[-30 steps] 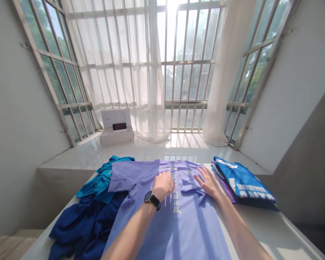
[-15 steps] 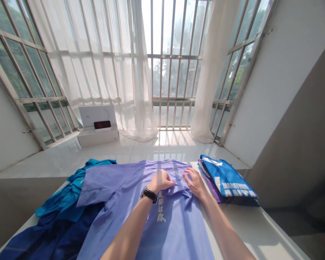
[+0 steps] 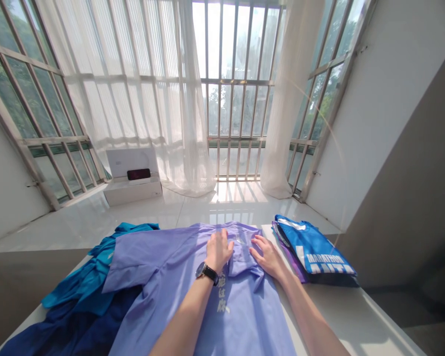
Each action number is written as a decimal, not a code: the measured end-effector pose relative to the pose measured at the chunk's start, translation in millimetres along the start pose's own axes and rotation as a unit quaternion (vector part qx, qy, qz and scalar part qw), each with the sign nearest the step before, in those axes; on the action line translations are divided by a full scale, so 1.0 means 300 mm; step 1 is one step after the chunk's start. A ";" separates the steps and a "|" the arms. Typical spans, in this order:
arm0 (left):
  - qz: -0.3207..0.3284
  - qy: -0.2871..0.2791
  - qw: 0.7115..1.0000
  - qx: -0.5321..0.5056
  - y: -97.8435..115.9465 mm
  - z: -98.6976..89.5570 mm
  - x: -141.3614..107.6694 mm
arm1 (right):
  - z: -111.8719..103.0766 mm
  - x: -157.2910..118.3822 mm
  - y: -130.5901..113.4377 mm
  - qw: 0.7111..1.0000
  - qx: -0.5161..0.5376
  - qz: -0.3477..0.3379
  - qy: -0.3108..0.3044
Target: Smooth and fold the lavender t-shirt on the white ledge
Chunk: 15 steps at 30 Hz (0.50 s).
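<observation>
A lavender T-shirt (image 3: 170, 277) lies spread on the white table, with pale printed characters down its middle. Its left sleeve reaches out flat, while the right side is folded inward over the chest. My left hand (image 3: 218, 249), with a black-strapped watch at the wrist, rests palm down on the shirt near the collar, fingers stretched. On the folded right part lies my right hand (image 3: 267, 254), its fingers apart and slightly bent. Neither hand grips the cloth.
Crumpled teal and navy clothes (image 3: 81, 277) lie at the left, partly under the shirt. At the right sits a stack of folded shirts (image 3: 311, 247), a blue one on top. An open white box (image 3: 133, 190) holding a phone (image 3: 138, 174) stands on the windowsill (image 3: 193, 207).
My left hand has opened from a pinch and turned flat on the shirt. My right hand has stayed nearly in place. The folded sleeve part lies flatter.
</observation>
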<state>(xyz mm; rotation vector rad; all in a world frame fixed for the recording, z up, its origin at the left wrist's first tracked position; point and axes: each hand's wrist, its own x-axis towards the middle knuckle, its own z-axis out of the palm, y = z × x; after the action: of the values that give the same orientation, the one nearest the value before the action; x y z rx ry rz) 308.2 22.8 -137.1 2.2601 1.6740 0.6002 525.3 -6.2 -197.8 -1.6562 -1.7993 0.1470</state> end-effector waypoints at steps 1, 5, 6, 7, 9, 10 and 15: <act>0.009 0.011 1.000 -0.017 -0.002 0.016 0.004 | 0.001 0.000 0.002 1.000 -0.002 0.000 0.000; 0.054 0.023 0.992 -0.115 -0.022 0.069 0.031 | 0.004 0.002 0.005 1.000 -0.007 0.001 0.000; 0.067 0.021 0.988 -0.136 -0.028 0.079 0.039 | 0.004 0.002 0.005 1.000 -0.007 0.001 -0.001; 0.080 0.019 0.985 -0.155 -0.033 0.087 0.048 | 0.004 0.002 0.005 1.000 -0.008 0.001 -0.002; 0.103 0.022 0.976 -0.188 -0.039 0.099 0.063 | 0.005 0.003 0.005 1.000 -0.008 0.001 -0.003; 0.114 0.027 0.972 -0.203 -0.040 0.104 0.070 | 0.006 0.004 0.006 1.000 -0.009 0.002 -0.003; 0.133 0.078 0.955 -0.253 -0.052 0.121 0.087 | 0.000 0.010 0.012 1.000 -0.021 0.011 -0.002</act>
<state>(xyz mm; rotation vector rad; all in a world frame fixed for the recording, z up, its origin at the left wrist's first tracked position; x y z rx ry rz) 318.8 53.4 -171.5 2.0971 1.1037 1.1491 528.4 -2.7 -198.3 -1.7072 -1.7982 0.1225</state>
